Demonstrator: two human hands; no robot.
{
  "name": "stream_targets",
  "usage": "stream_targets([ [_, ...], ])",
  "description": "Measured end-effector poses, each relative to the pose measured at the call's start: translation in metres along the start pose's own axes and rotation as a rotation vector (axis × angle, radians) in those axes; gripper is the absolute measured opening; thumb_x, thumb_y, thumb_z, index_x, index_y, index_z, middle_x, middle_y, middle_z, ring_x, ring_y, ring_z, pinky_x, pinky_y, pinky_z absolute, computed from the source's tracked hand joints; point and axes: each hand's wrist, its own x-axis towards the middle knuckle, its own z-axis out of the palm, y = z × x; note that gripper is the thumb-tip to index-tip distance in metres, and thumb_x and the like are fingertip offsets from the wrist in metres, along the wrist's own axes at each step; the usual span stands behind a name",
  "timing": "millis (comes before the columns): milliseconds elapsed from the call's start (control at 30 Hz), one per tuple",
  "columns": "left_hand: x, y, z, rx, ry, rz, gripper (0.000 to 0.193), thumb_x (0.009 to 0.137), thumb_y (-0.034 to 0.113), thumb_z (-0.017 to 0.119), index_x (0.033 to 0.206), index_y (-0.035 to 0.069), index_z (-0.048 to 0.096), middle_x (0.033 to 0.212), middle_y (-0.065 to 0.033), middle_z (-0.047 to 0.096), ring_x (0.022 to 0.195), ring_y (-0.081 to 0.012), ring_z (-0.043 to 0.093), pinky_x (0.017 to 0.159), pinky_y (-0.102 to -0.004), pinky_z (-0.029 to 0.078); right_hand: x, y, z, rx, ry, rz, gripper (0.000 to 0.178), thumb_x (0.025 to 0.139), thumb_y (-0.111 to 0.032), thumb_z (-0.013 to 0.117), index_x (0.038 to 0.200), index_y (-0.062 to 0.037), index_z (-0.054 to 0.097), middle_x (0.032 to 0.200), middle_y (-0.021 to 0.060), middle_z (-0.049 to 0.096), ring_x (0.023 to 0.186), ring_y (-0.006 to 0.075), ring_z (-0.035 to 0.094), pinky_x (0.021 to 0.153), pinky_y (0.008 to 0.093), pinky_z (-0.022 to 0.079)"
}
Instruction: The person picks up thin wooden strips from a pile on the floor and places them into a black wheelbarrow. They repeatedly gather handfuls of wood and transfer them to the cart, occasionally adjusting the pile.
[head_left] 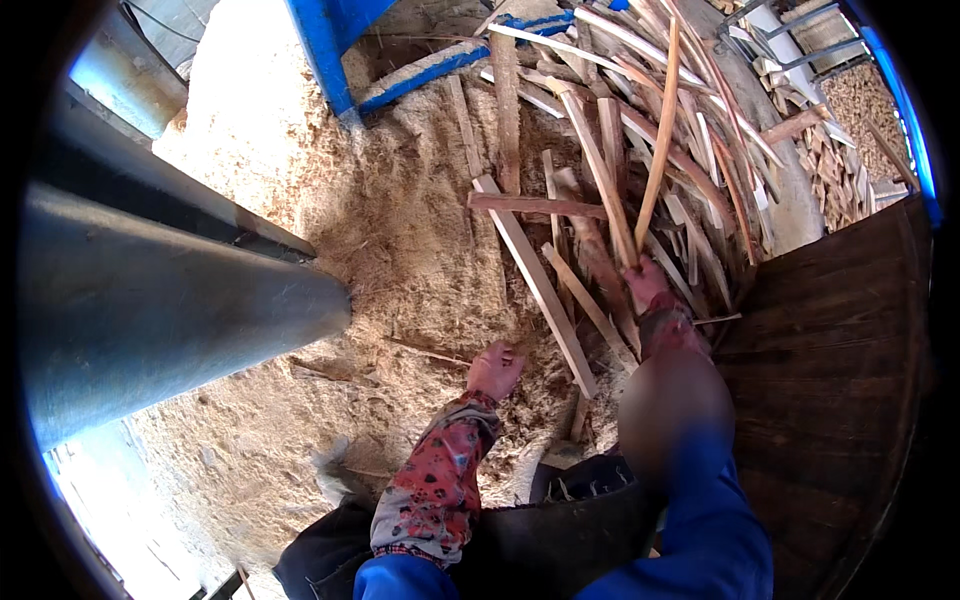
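My right hand (645,283) is closed round the near end of a long wooden strip (662,130), at the edge of a loose pile. Another pale strip (598,165) also ends at these fingers; whether it is gripped too I cannot tell. Over the sawdust, my left hand (495,370) is curled in a loose fist with nothing visible in it. Just right of it, a straight pale batten (537,285) lies slanting across the ground. A short reddish-brown piece (537,205) crosses the batten's far end.
Sawdust (400,250) covers the ground. A thick grey metal cylinder (190,300) juts in from the left, and a blue metal frame (325,60) stands at the far side. Dark wooden boards (820,310) rise on the right. Stacked wood pieces (840,190) lie beyond.
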Motion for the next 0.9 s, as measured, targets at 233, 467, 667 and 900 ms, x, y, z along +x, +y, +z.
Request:
stream_targets([
  [233,0.002,0.011,0.004,-0.034,0.011,-0.038,0.041,0.085,0.027,0.070,0.110,-0.005,0.062,0.099,-0.0179,0.070,0.093,-0.0247,0.069,0.080,-0.0359,0.055,-0.093,0.021,0.037,-0.310,-0.080,-0.015,0.056,0.085,-0.044,0.066,0.121,-0.0017,0.058,0.110,0.0264,0.062,0.102,0.0389,0.061,0.087,0.0445,0.049],
  [467,0.010,0.000,0.016,-0.068,0.048,0.096,0.037,0.087,0.029,0.065,0.104,-0.004,0.061,0.096,-0.0196,0.070,0.090,-0.0286,0.070,0.079,-0.0365,0.055,-0.034,-0.010,-0.007,-0.008,0.273,-0.288,0.059,0.085,-0.040,0.068,0.115,0.0099,0.056,0.109,0.0298,0.061,0.103,0.0399,0.061,0.088,0.0446,0.048],
  [667,0.009,0.009,0.018,-0.098,0.047,0.018,0.036,0.084,0.024,0.067,0.104,-0.005,0.062,0.094,-0.0174,0.070,0.087,-0.0236,0.069,0.078,-0.0332,0.055,0.041,-0.012,-0.031,-0.042,0.392,-0.120,0.086,0.082,-0.052,0.068,0.137,0.0080,0.041,0.133,0.0252,0.048,0.124,0.0321,0.050,0.102,0.0388,0.042],
  [900,0.004,0.012,0.023,-0.094,0.081,0.037,0.037,0.086,0.022,0.067,0.109,-0.005,0.060,0.096,-0.0169,0.070,0.091,-0.0226,0.068,0.079,-0.0333,0.055,0.039,-0.058,-0.028,0.460,0.005,-0.034,0.072,0.074,-0.038,0.079,0.127,0.0026,0.051,0.112,0.0137,0.063,0.104,0.0232,0.060,0.093,0.0348,0.045],
])
